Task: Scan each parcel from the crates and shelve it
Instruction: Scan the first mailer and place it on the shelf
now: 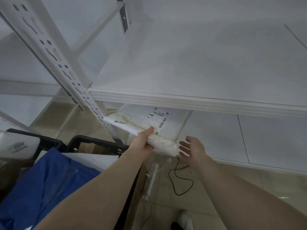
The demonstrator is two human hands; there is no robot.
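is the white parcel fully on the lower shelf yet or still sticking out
Sticking out: the white parcel overhangs the lower shelf edge, gripped by the left hand.

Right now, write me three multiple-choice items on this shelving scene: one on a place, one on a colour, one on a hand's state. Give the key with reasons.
1. Where is the white parcel?
A. on the top shelf
B. at the lower shelf, under the upper board
C. on the floor

2. What colour is the big bag in the crate?
A. blue
B. red
C. yellow

3. How is the right hand?
A. gripping the parcel
B. holding the cable
C. open, fingers spread beside the parcel

Key: 1 B, it lies below the upper board; 2 A, the bag is plainly blue; 3 C, only the left hand grips the parcel.
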